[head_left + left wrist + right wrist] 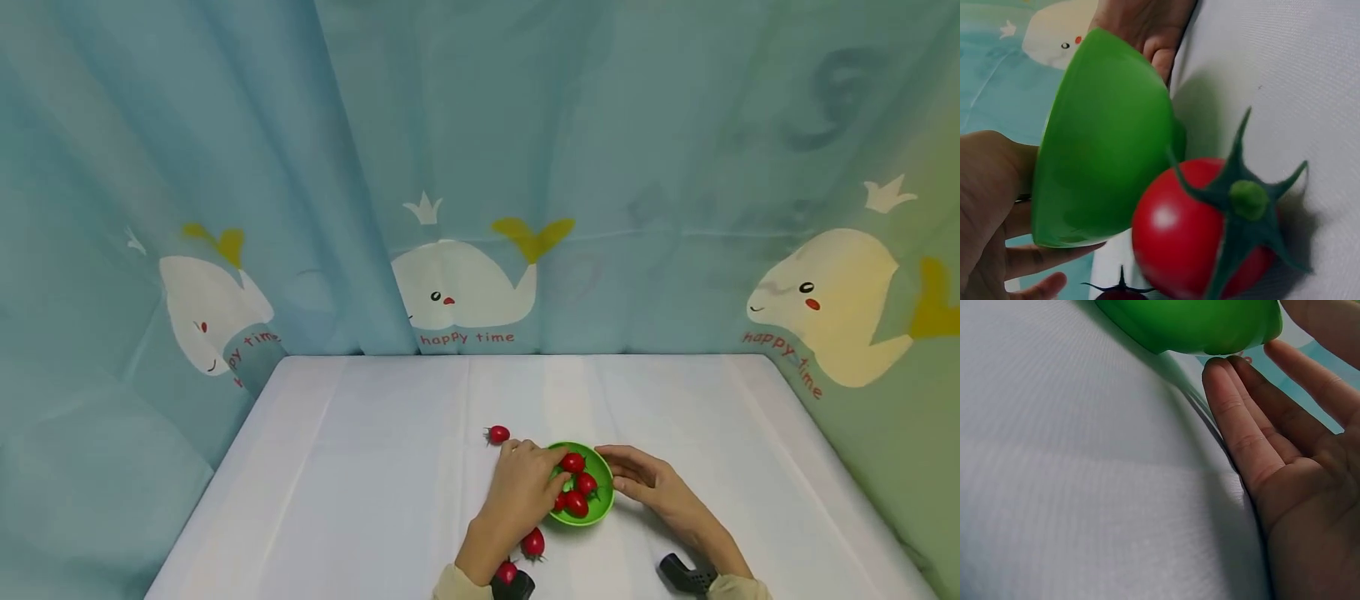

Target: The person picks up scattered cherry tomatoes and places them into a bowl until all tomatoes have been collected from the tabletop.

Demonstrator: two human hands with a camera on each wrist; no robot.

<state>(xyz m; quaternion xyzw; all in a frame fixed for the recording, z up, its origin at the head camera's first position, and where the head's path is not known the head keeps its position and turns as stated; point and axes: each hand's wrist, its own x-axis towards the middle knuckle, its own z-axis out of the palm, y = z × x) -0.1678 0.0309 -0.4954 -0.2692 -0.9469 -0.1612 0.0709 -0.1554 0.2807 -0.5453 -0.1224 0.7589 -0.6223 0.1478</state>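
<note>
On the near part of the white table (360, 483), the right hand (663, 492), straight-fingered and gripping nothing, flanks the green bowl (1107, 140), probably steadying it; the left hand (521, 483) reaches over its left rim, any pinch unclear. The bowl's wall corrals red tomatoes (576, 503); three others (533, 543) lie loose leftward.

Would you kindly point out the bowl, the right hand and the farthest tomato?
Bowl (1104, 144), left wrist view: its outer wall.
Right hand (660, 486), head view: middle of the hand.
Farthest tomato (499, 434), head view: middle of its red skin.
</note>
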